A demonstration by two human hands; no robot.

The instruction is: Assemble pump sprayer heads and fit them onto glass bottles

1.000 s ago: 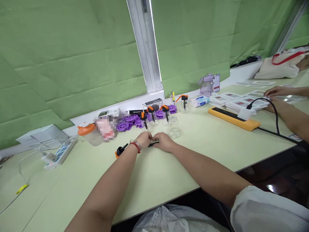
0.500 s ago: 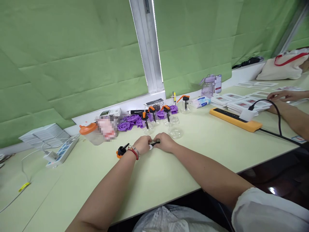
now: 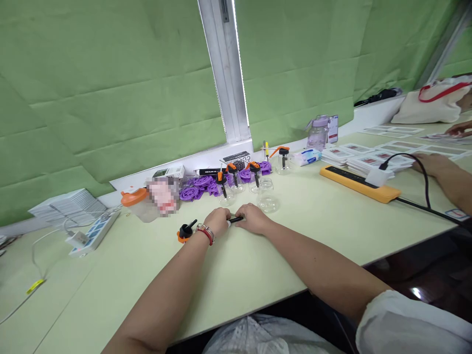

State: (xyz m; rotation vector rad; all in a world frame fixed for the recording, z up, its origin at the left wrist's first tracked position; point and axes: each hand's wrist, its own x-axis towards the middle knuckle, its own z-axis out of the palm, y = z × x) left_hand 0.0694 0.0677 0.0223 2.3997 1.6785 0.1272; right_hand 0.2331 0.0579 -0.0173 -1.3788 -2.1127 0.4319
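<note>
Close together over the table, my left hand [image 3: 217,222] and my right hand [image 3: 252,219] are both closed on a slim black rod [image 3: 236,219]. A small white piece shows at the rod's left end by my left fingers. Something thin that looks like a coil spring lies along it, partly hidden by the fingers. Left of my left wrist sits a black and orange lid part [image 3: 185,233] with a short stem. Beyond my right hand stands a clear jar [image 3: 268,201] without a lid.
Behind are several clear jars with black and orange crank tops [image 3: 254,169] and purple slotted discs [image 3: 190,192]. An orange-lidded container [image 3: 134,196] and a white power strip [image 3: 96,235] are left. At right lie a yellow power strip [image 3: 359,184], card stacks [image 3: 372,162] and a co-worker's arm [image 3: 448,177].
My hands stay almost in place; the black rod between them has turned slightly and more of it shows. At right, the co-worker's far hand has moved away to the right.
</note>
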